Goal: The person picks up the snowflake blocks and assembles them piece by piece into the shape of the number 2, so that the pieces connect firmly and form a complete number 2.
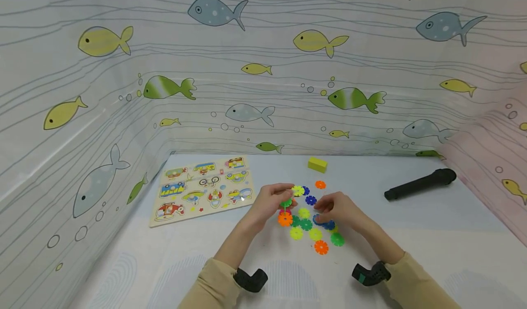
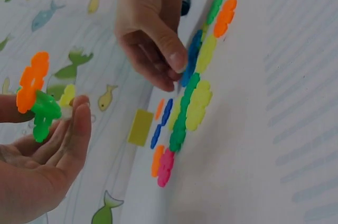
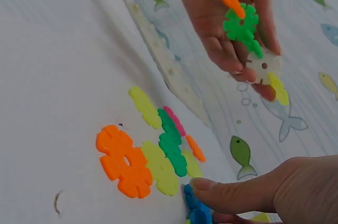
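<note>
My left hand [image 1: 268, 203] holds a small chain of notched plastic snowflake discs, raised off the table. In the right wrist view the chain shows an orange disc [image 3: 229, 0], green discs [image 3: 241, 21], a whitish disc [image 3: 264, 66] and a yellow disc [image 3: 279, 89] fitted together. My right hand [image 1: 341, 210] is low at the right side of the loose discs, with thumb and fingers pinching a blue disc [image 3: 197, 207]. Around it lie loose discs: yellow [image 1: 315, 234], dark green [image 1: 306, 224], bright green [image 1: 337, 239] and orange [image 1: 321, 247].
A wooden picture puzzle board [image 1: 206, 191] lies at the left. Behind the discs sits a yellow block [image 1: 317, 165]. A black microphone [image 1: 420, 184] rests at the right. Fish-patterned walls [image 1: 263, 89] enclose the table's back and sides.
</note>
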The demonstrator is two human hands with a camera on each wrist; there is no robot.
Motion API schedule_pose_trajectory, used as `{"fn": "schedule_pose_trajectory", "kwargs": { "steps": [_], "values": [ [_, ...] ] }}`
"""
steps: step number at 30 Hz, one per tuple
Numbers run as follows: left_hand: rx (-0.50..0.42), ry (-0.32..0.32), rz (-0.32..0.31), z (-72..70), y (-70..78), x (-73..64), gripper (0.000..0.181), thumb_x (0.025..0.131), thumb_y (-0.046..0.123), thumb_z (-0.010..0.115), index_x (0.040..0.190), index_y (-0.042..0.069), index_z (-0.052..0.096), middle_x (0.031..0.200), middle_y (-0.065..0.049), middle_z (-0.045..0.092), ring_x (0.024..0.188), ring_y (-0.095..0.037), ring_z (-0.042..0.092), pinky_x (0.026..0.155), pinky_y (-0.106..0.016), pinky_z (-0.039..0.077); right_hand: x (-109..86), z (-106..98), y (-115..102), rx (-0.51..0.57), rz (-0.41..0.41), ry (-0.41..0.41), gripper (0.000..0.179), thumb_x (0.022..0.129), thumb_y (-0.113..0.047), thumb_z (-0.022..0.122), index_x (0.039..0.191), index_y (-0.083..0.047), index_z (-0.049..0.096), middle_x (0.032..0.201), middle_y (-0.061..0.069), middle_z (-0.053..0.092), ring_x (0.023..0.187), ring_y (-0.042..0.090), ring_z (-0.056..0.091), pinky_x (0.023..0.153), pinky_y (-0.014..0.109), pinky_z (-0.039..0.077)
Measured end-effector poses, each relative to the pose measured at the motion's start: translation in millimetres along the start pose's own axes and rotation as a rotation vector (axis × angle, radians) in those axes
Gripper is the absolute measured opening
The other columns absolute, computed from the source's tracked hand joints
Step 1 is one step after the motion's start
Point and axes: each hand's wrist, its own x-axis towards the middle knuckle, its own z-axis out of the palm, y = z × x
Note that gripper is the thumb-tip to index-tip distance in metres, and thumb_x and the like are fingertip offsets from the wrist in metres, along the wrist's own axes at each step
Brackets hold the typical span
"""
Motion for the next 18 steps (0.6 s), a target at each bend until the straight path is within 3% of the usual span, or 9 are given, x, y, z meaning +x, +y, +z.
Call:
{"fn": "schedule_pose_trajectory", "kwargs": {
  "steps": [7,14,18],
  "values": [
    [0.001,0.006,-0.009,1.4,0.3,-0.3,0.039,0.104,0.022,0.052,0.137,0.003,0.058,0.116,-0.022,0.07,0.108,-0.037,0.068,0.1,-0.037,0.052,-2.5,5.4,-1.8,-0.098,-0.024,0.002,0.024,0.076,-0.016,0.087,0.095,-0.009,0.074,0.081,0.001,0.061,0.076,0.018,0.052,0.067,0.027,0.048],
    [0.009,0.003,-0.003,1.9,-1.0,0.0,0.039,0.104,0.021,0.053,0.137,0.002,0.058,0.111,-0.017,0.072,0.105,-0.032,0.07,0.101,-0.039,0.051,-4.1,10.7,-2.4,-0.091,-0.052,0.046,0.018,0.079,-0.014,0.084,0.086,-0.008,0.069,0.079,0.002,0.058,0.073,0.017,0.05,0.064,0.026,0.045],
    [0.0,0.008,-0.017,1.9,-1.0,0.3,0.038,0.103,0.021,0.054,0.136,0.003,0.059,0.111,-0.014,0.074,0.104,-0.03,0.07,0.101,-0.039,0.051,-2.6,14.2,-2.5,-0.072,-0.069,0.079,0.023,0.08,-0.014,0.084,0.093,-0.008,0.066,0.08,0.002,0.056,0.075,0.017,0.049,0.066,0.025,0.044]
  ]
}}
